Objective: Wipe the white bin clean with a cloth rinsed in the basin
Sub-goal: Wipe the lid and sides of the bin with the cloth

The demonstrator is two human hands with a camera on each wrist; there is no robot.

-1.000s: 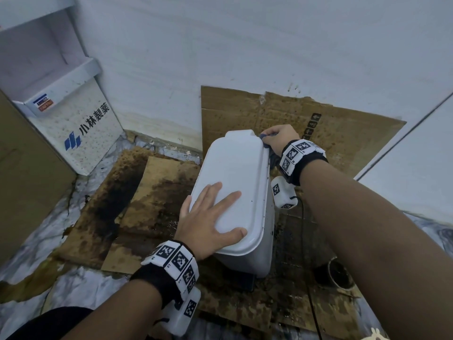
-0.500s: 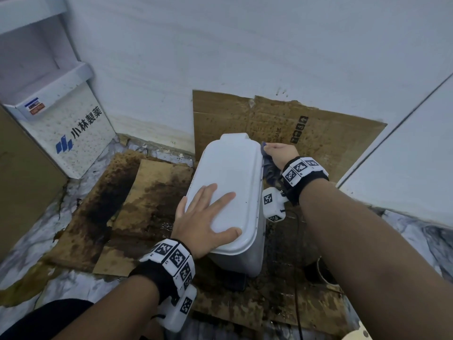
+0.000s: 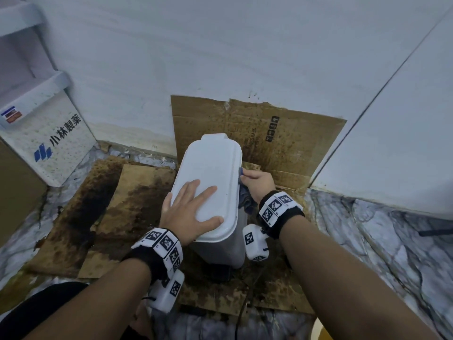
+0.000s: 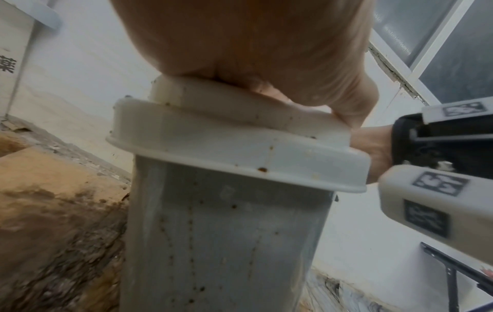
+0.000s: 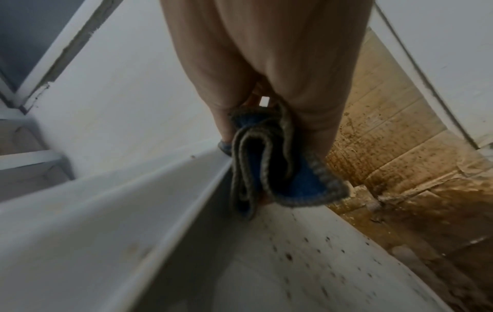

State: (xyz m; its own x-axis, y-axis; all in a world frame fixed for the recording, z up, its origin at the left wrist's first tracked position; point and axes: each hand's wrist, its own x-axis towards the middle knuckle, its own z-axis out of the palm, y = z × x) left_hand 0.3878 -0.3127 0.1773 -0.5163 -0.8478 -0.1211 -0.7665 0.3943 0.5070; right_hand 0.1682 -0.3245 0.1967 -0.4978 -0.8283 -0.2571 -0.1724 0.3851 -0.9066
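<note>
A tall white bin (image 3: 221, 249) with a closed white lid (image 3: 215, 168) stands on stained cardboard against the wall. My left hand (image 3: 190, 212) lies flat on the near part of the lid, fingers spread. My right hand (image 3: 258, 182) grips a folded blue cloth (image 5: 269, 164) with a grey edge and holds it against the right rim of the lid. In the left wrist view the bin (image 4: 226, 242) shows brown specks on its front. The bin's right side (image 5: 306, 263) is speckled too. No basin is in view.
Dirty brown cardboard (image 3: 282, 133) leans on the wall behind the bin, and more cardboard (image 3: 98, 207) covers the marbled floor. A white speckled box with blue print (image 3: 49, 141) stands at the left. A white panel (image 3: 392, 143) closes the right side.
My right hand has slid the cloth along the lid's right edge from the far corner toward me. The left hand has stayed on the lid.
</note>
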